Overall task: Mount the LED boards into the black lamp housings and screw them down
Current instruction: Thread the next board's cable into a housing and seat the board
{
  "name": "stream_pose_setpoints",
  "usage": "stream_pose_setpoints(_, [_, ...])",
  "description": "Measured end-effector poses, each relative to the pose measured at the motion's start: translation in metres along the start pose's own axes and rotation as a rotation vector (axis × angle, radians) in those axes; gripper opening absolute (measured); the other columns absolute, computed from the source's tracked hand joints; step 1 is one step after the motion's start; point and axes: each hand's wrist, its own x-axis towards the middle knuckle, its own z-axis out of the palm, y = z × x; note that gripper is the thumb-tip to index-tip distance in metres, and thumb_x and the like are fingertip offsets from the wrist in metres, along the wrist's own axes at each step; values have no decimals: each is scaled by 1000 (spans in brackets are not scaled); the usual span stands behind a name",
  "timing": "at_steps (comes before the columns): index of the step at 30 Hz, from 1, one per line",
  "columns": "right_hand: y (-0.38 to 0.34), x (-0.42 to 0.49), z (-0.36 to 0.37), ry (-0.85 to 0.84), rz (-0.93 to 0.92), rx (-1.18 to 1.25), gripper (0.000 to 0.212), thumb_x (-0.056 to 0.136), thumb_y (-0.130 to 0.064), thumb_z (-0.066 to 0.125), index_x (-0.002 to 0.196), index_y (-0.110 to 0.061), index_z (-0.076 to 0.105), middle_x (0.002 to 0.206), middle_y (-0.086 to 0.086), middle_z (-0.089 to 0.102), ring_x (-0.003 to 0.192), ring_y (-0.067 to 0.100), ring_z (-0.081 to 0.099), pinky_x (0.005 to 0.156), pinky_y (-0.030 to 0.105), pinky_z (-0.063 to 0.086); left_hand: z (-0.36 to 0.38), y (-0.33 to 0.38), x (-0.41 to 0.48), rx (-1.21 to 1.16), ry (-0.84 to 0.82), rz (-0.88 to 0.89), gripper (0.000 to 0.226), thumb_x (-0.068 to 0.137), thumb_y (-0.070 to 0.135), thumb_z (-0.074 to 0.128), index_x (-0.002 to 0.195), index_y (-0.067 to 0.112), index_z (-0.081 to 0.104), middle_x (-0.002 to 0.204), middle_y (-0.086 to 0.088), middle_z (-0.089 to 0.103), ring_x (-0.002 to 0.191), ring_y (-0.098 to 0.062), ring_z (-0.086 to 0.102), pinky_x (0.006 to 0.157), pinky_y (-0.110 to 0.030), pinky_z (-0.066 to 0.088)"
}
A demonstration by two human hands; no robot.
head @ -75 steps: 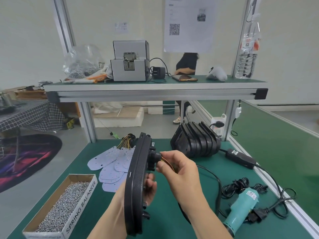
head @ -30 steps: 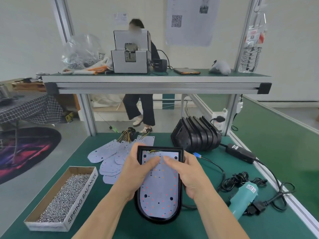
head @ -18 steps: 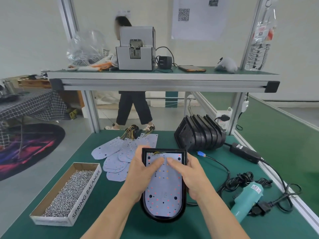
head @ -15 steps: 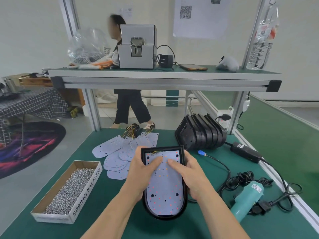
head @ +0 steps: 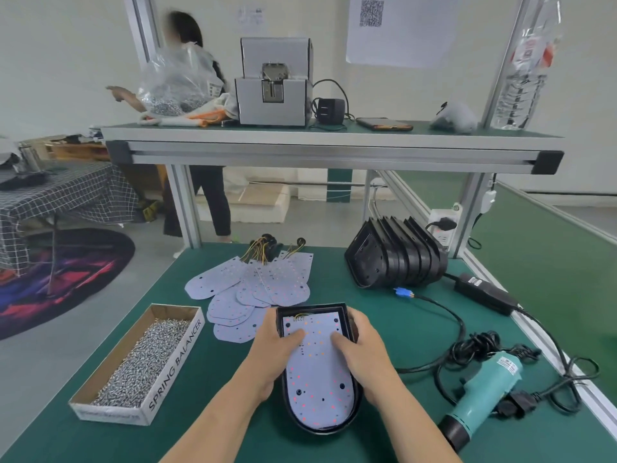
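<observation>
A black lamp housing [head: 320,427] lies flat on the green bench in front of me. A white LED board [head: 317,385] with red and orange dots sits inside it, yellow wires at its far end. My left hand [head: 272,350] grips the housing's left side with the thumb pressing on the board. My right hand [head: 365,354] grips the right side, its thumb also on the board. Several loose LED boards [head: 253,289] with wires are fanned out behind. A stack of empty black housings [head: 397,262] lies on its side at the back right.
A cardboard box of screws [head: 143,352] sits at the left. A teal electric screwdriver [head: 484,396] with coiled cable lies at the right, a power adapter [head: 484,292] behind it. An overhead shelf [head: 334,152] carries a screw feeder [head: 273,85]. A person stands beyond the bench.
The housing went from standing on edge in my hands to lying flat with the board facing up, both thumbs now on the board. The person behind walked to the left.
</observation>
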Motion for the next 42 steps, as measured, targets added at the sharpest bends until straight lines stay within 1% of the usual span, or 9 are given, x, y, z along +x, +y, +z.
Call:
stream_pose_setpoints(4, [13, 1, 6, 45, 38, -85, 33, 94, -13, 62, 125, -25, 60, 103, -21, 63, 99, 8, 61, 80, 24, 43, 0, -5, 2, 3, 8, -50, 26, 91, 1, 63, 109, 19, 58, 96, 4, 75, 84, -8, 73, 64, -20, 57])
stream_pose_setpoints(9, [22, 3, 13, 73, 122, -109, 37, 92, -15, 62, 127, -25, 56, 107, -13, 63, 103, 15, 60, 83, 26, 41, 1, -8, 10, 110, 5, -177, 23, 89, 11, 66, 109, 16, 57, 103, -4, 71, 92, -19, 71, 74, -31, 57])
stream_pose_setpoints(11, [24, 3, 13, 91, 131, -107, 37, 91, -15, 64, 126, -27, 58, 108, -12, 65, 103, 16, 62, 87, 30, 47, -1, -3, 13, 322, -3, -188, 13, 89, 26, 62, 100, 19, 57, 94, 2, 68, 81, -14, 64, 66, -26, 49])
stream_pose_setpoints(14, [26, 4, 14, 111, 139, -96, 36, 90, -15, 66, 123, -28, 62, 103, -16, 67, 100, 15, 65, 91, 34, 51, -17, 5, 21, 769, 101, -102, 35, 96, 46, 46, 77, 17, 50, 71, 3, 58, 64, -18, 54, 61, -29, 41])
stream_pose_setpoints(17, [29, 4, 15, 117, 133, -100, 37, 91, -15, 66, 126, -26, 62, 107, -10, 69, 102, 18, 65, 92, 36, 52, -62, 19, 27, 902, 420, 68, 30, 94, 15, 46, 64, 16, 46, 64, 1, 50, 64, -27, 45, 56, -32, 35])
stream_pose_setpoints(20, [30, 4, 15, 118, 123, -117, 36, 91, -15, 65, 125, -26, 63, 107, -10, 69, 102, 19, 64, 92, 38, 52, -121, 29, 35, 964, 624, -3, 24, 85, -2, 49, 82, 13, 68, 87, -6, 65, 81, -33, 60, 69, -35, 47])
stream_pose_setpoints(25, [29, 4, 15, 116, 103, -151, 37, 91, -16, 65, 127, -23, 62, 103, -10, 65, 102, 20, 61, 90, 35, 49, -171, 14, 34, 1258, 398, -280, 29, 82, 2, 56, 94, 20, 75, 93, 0, 72, 85, -23, 67, 71, -30, 54])
stream_pose_setpoints(31, [28, 4, 15, 111, 109, -142, 35, 90, -17, 66, 125, -24, 63, 101, -11, 66, 100, 21, 62, 89, 36, 50, -175, 0, 32, 1051, 478, -197, 23, 78, 6, 63, 66, 25, 66, 83, 5, 68, 78, -21, 63, 64, -27, 44])
stream_pose_setpoints(42, [27, 3, 14, 108, 123, -127, 36, 91, -18, 65, 127, -25, 61, 106, -9, 67, 103, 20, 63, 91, 37, 51, -185, 2, 28, 708, 701, -115, 27, 82, 5, 66, 65, 24, 71, 71, 1, 71, 70, -23, 68, 73, -40, 59])
